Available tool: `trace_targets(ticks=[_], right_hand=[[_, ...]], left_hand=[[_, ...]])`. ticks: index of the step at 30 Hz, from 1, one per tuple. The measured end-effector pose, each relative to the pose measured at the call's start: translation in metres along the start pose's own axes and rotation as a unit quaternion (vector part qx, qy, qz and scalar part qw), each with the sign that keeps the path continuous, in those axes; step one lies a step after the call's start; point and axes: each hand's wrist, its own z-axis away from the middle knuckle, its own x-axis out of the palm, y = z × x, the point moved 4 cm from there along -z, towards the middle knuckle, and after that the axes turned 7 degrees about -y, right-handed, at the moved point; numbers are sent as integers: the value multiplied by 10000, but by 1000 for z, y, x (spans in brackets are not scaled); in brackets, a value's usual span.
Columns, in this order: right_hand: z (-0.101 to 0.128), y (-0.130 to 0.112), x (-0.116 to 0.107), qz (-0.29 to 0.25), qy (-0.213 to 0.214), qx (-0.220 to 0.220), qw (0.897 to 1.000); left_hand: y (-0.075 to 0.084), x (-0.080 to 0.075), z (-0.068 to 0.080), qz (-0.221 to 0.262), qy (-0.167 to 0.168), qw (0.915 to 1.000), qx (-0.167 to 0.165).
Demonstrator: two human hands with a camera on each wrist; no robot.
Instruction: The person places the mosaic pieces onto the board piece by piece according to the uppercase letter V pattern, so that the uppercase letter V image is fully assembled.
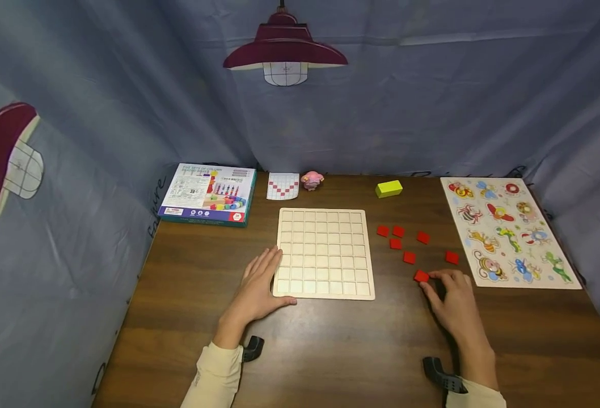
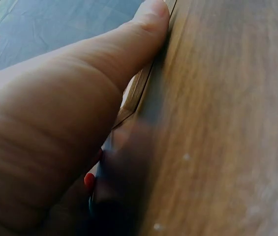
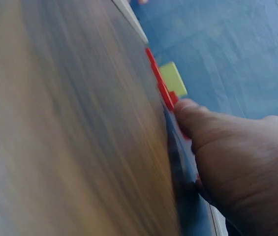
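A pale wooden grid board [image 1: 325,254] with square recesses lies on the table. My left hand [image 1: 259,289] rests at its left edge, fingers along the side and thumb stretched toward the lower left corner. At the right, my right hand [image 1: 455,300] pinches a small red square tile [image 1: 421,276] between thumb and fingers, low over the table. More red tiles [image 1: 409,258] lie scattered between the board and that hand. The left wrist view shows the left thumb [image 2: 143,29] close to the tabletop; in the right wrist view the right thumb [image 3: 190,115] hides part of the red tiles.
A boxed bead set [image 1: 205,195] sits at the back left. Beside it are a card with a red zigzag pattern [image 1: 282,186] and a pink figurine [image 1: 312,180]. A yellow block [image 1: 389,188] stands at the back; an insect puzzle board [image 1: 509,232] lies at the right.
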Motion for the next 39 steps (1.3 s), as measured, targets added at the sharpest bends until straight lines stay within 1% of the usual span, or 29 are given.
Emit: trace_targets(ticks=[4,8,11,14,17,21,25,31,39], right_hand=[[-5,-19,15,-237,-27,-520,9984],[-10,-47,33,-470,-277,-874,9947],[-15,-69,46,-697,-417,-1135,9902],[-21,-90,59,-882,-445,-1452,9845],[-27,-108,70,-1021,-497,-1663,9795],[-35,-127,81,-975,-612,-1708,9786],[-41,-138,88,-802,-633,-1751,9792],[-42,-144,97,-609,-750,-1698,9807],[-43,-149,98,-475,-753,-1669,9819]], left_hand=[[-2,1,1,-28,47,10000,-44],[-2,2,0,-6,94,10000,4],[-2,2,-1,-29,73,10000,16],[-3,2,-1,-21,40,10000,-30],[-3,2,-1,0,50,10000,-60],[-2,1,0,30,120,9999,-43],[-1,0,0,30,137,9999,-51],[-2,0,0,32,186,9998,-28],[-2,0,-1,66,181,9998,-13]])
